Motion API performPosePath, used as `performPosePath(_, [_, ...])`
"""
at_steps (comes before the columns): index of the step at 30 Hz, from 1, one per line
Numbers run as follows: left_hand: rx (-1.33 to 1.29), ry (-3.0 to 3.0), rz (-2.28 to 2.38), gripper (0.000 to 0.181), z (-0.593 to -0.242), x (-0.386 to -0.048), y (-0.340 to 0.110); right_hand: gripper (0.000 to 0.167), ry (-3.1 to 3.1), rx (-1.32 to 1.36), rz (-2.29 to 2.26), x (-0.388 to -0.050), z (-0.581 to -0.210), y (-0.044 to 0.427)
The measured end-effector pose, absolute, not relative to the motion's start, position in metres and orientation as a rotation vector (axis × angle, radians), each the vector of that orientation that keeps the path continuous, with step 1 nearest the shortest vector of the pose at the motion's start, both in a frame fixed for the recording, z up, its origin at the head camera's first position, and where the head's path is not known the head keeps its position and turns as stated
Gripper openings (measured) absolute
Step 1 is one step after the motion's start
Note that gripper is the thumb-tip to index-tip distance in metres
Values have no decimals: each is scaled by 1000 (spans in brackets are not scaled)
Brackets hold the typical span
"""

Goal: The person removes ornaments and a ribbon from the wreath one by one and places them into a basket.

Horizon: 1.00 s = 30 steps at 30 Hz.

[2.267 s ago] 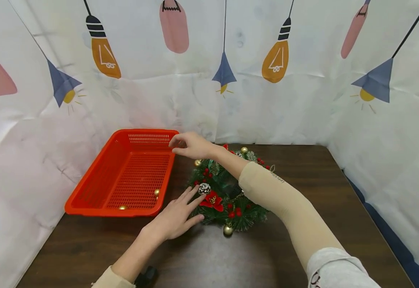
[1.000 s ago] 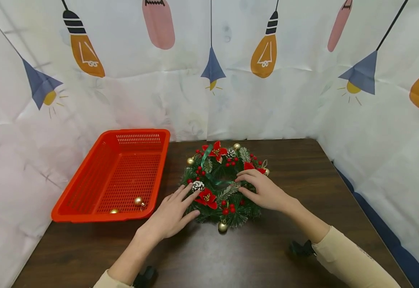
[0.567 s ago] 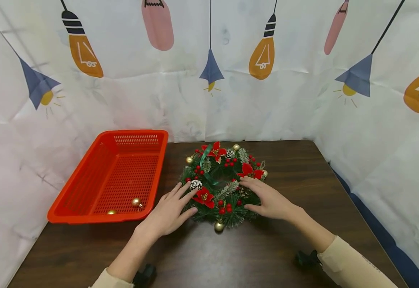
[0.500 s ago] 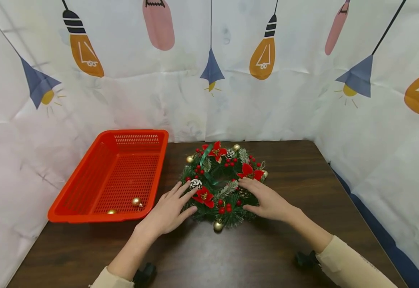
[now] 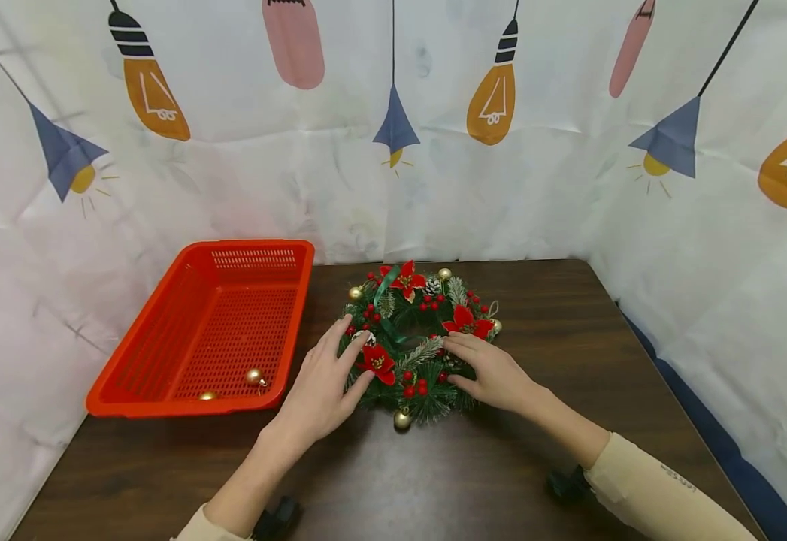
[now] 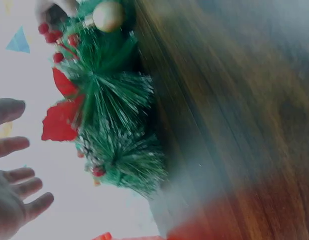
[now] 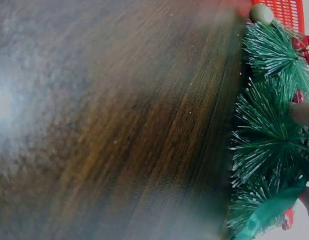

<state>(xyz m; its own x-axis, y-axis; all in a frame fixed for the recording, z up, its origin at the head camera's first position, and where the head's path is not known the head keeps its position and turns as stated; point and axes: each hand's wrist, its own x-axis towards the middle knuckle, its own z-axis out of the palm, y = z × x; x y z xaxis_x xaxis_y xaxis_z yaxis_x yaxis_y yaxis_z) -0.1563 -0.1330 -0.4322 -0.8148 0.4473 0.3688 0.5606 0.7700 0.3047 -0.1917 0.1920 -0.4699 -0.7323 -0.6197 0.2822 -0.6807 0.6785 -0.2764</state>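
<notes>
A green wreath [image 5: 427, 402] with red flowers, berries, pinecones and gold balls lies flat on the dark wooden table. The left hand [image 5: 322, 387] is over its left front part, fingers spread beside a red flower [image 5: 377, 363]; in the left wrist view that hand [image 6: 14, 185] appears apart from the greenery [image 6: 114, 100]. The right hand [image 5: 497, 372] is at the wreath's right front, fingers slightly bent over the branches; whether they touch is unclear. In the right wrist view, fingertips [image 7: 302, 114] show against the needles [image 7: 274, 130]. Neither hand visibly grips anything.
A red plastic basket [image 5: 197, 409] stands left of the wreath, with gold balls [image 5: 254, 376] inside near its front. A patterned curtain [image 5: 244, 180] hangs behind and beside the table [image 5: 569, 315]. Dark objects [image 5: 278, 518] sit under both wrists.
The right hand has moved from beside the basket to the wreath's right side. The left hand has lifted or turned slightly, its fingers shifting up. The wreath appears slightly turned at its front.
</notes>
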Motion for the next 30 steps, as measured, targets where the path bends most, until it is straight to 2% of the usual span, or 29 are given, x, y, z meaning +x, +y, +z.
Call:
performPosePath(8, [-909, -2513, -589, 53, -431, -144, -126, 62, -2693, 1035, 514, -197, -473, 189])
performPosePath(16, [-1074, -2333, -689, 40, -438, -134, -121, 63, -2729, 1026, 536, -202, -470, 188])
performPosePath(30, [-1158, -2553, -625, 36, -447, -115, -111, 57, -2783, 1130, 864, -199, -459, 201])
